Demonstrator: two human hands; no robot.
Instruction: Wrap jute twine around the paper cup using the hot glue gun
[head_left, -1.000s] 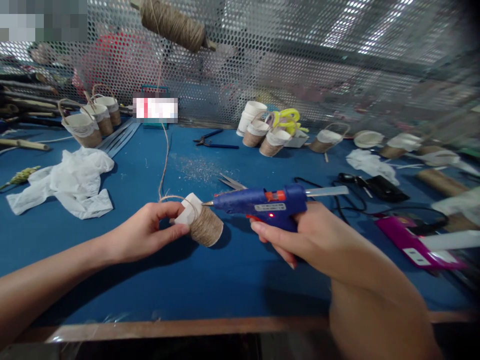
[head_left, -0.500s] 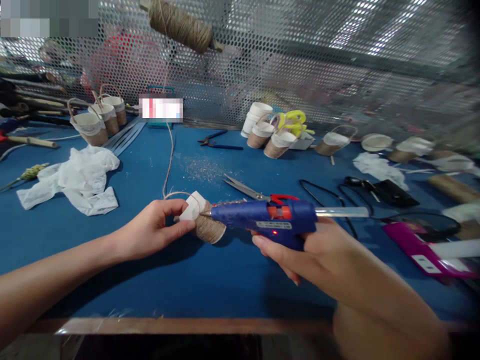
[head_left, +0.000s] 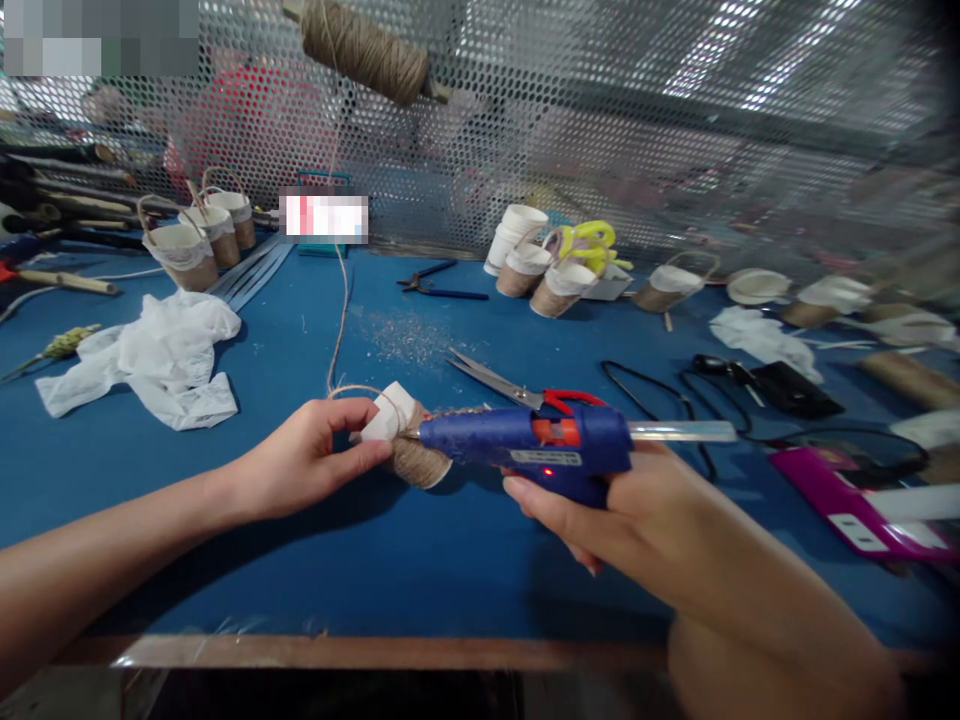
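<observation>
My left hand (head_left: 322, 455) is closed on the white rim of a small paper cup (head_left: 421, 465), which lies tilted with its lower part wrapped in brown twine. A strand of twine (head_left: 344, 290) runs from the cup up to a spool (head_left: 365, 52). In my right hand (head_left: 622, 520) is a blue glue gun (head_left: 487, 436), a clear glue stick (head_left: 682, 431) jutting from its back and a red light lit on its side. The nozzle meets the cup at the edge of the twine wrap; the exact contact is too small to tell.
Red-handled scissors (head_left: 510, 388) lie open just behind the glue gun, with pliers (head_left: 442, 285) farther back. Twine-wrapped cups (head_left: 184, 262) stand at the back left, others (head_left: 562, 290) at the back centre. White lace (head_left: 146, 350) lies left; a purple power strip (head_left: 832, 500) and cables lie right.
The glue gun has shifted very slightly left and down, its nozzle staying at the cup. My left hand and the cup hold nearly the same place.
</observation>
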